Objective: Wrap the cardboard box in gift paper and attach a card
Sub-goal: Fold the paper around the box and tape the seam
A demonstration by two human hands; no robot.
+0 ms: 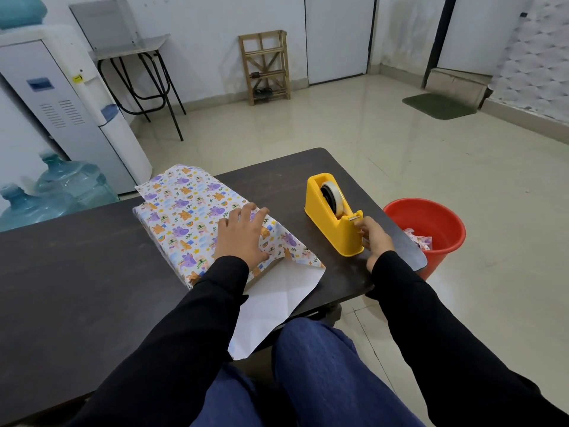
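A dark table (77,266) fills the lower left of the view, with the person seated at its near edge. On it lies the box (181,217), mostly covered in gift paper (277,303) printed with small animals; at the near end the wrap is unfinished, a strip of bare cardboard shows, and a loose flap spreads white side up over the table edge toward the person's lap. The left hand (241,234) lies flat on top of the box near that open end, fingers spread, pressing the paper down without gripping it. To the right of the box, clearly apart from it, stands a yellow tape dispenser (334,214) holding a roll of tape. The right hand (374,234) is at the dispenser's near end, fingertips pinched together at the cutter where the tape end sits; the strip itself is too small to make out. Just beyond the table's right corner a red bucket (431,223) stands on the floor, with scraps of the same printed paper inside.
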